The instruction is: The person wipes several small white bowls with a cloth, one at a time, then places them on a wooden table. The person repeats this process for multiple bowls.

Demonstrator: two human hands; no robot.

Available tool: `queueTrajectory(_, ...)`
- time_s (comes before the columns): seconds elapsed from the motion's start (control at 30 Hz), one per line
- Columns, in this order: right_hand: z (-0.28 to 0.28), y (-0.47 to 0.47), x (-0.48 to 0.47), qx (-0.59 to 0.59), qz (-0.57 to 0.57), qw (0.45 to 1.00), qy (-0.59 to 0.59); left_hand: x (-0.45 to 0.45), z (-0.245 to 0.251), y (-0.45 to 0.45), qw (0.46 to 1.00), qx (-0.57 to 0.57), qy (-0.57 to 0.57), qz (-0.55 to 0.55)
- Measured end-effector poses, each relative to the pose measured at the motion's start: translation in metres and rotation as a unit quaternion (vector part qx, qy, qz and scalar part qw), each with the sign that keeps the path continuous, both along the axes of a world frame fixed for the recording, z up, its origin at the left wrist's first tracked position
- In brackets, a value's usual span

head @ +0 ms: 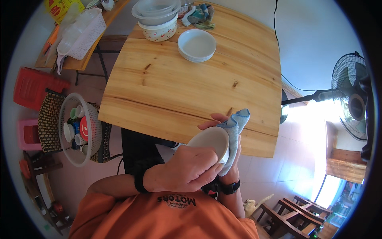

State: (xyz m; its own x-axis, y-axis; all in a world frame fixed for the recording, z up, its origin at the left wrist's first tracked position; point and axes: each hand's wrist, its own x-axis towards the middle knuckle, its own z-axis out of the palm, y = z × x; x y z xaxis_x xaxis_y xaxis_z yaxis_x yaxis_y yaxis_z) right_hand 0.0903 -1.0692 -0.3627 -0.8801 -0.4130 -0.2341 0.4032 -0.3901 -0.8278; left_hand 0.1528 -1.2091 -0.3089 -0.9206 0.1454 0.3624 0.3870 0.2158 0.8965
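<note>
A white bowl point(207, 141) is tilted up in front of my chest, near the table's front edge. My left hand point(191, 167) grips its near rim, thumb and fingers closed on it. Against the bowl's outer right side lies a light blue cloth point(234, 137) with a darker blue edge. My right hand point(236, 161) holds the cloth against the bowl from behind. Its fingertips show beyond the far rim, and its palm is mostly hidden. Farther back, a short stack of white bowls point(197, 44) stands on the wooden table point(185, 83).
Behind the stack are a cherry-patterned container point(159, 31) under nested plastic bowls point(156, 10), and a crumpled cloth point(201, 16). Left, a perforated plastic basket point(97, 116) of cups and bowls sits on a woven chair point(50, 122). A fan point(349, 95) stands right; wooden chairs point(292, 215) are lower right.
</note>
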Motion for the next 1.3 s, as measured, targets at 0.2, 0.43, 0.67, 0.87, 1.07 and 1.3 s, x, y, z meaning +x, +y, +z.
queueTrajectory(0.2,-0.011,-0.009,0.005,-0.03,-0.035,0.996,-0.079,-0.003,0.008,0.0,0.909,0.342,-0.204,0.124)
queueTrajectory(0.43,-0.012,-0.03,0.019,0.066,-0.108,0.967,0.222,-0.032,-0.024,-0.011,0.734,0.618,-0.235,0.155)
queueTrajectory(0.67,-0.018,-0.022,0.009,0.25,-0.08,0.86,0.438,-0.025,-0.036,0.005,0.885,0.385,-0.181,0.19)
queueTrajectory(0.87,-0.006,-0.007,-0.002,0.156,-0.14,0.939,0.272,-0.016,-0.033,-0.012,0.967,0.157,-0.152,0.131)
queueTrajectory(1.07,0.011,0.003,-0.005,0.259,-0.019,0.956,0.14,-0.017,-0.038,-0.019,0.957,-0.271,0.096,0.03)
queueTrajectory(1.3,0.011,0.005,-0.001,0.19,0.099,0.977,-0.013,-0.014,-0.032,-0.019,0.945,-0.295,0.142,0.005)
